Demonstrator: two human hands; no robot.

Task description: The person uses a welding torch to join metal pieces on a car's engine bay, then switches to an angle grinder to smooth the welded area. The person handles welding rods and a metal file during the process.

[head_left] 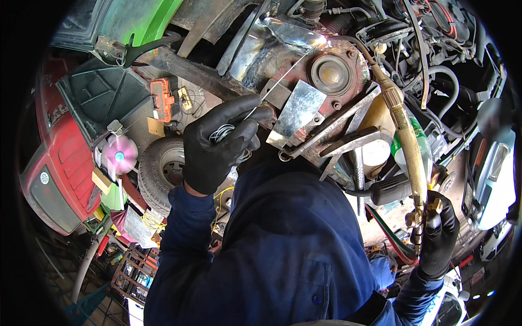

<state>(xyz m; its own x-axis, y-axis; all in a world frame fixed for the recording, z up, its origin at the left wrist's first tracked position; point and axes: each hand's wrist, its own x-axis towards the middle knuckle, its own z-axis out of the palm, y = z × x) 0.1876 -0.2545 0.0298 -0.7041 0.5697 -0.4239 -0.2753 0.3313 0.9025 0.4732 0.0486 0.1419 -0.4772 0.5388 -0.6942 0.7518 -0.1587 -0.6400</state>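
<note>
Beside the opened engine bay, both hands are gloved and well apart. The left hand (222, 144) pinches a thin pale wire (292, 69), its spare length in a loose coil (222, 132) at the palm. The right hand (439, 233) is closed round the valve end of a long brass torch (409, 141), low at the worker's right side; some fingers are hidden behind the knobs.

Torch slants up and away, its thin neck bending toward a bright spot (321, 40) at the edge of a shiny metal sheet (253, 57). Wire's far end points to the same spot.

Handling, my guess: the torch is rigid, fairly heavy, weight toward the grip, hoses likely tugging. Best hold is the ribbed handle or valve end; neck and tip surely too hot. Wire looks light, springy, easily bent; take it well back from the glow, as the pinch does.

A small bare plate (298, 111) leans by the rusty round mount (330, 74): stiff, sharp-cornered, probably warm. Hold by the lower edge, gloves on.
</note>
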